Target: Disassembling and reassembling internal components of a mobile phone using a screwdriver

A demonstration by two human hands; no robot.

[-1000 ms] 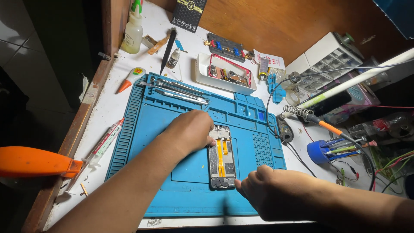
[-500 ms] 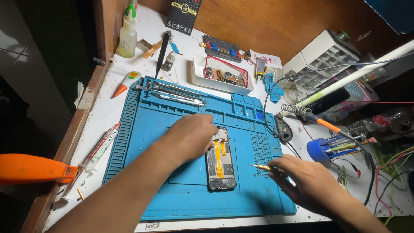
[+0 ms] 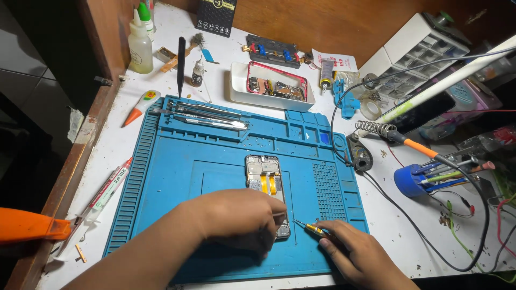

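An opened phone (image 3: 264, 180) with its back off lies upright in the middle of the blue work mat (image 3: 177, 177), showing orange flex cables. My left hand (image 3: 242, 217) lies over the phone's lower end with its fingers curled down on it; a thin metal tip shows at the fingertips. My right hand (image 3: 357, 255) sits at the mat's lower right corner. It grips a small yellow-handled screwdriver (image 3: 310, 229) whose tip points at the phone's lower right corner.
Metal tweezers and pry tools (image 3: 207, 117) lie along the mat's top. Behind it are a white tray (image 3: 239, 91) of phone parts and a glue bottle (image 3: 141, 45). A soldering iron (image 3: 408, 142), a blue tool holder (image 3: 411, 180) and cables crowd the right. A syringe (image 3: 105, 193) lies left.
My left hand slid from beside the phone's middle down to its lower end. My right hand, now with the screwdriver, moved in toward the phone's lower right corner.
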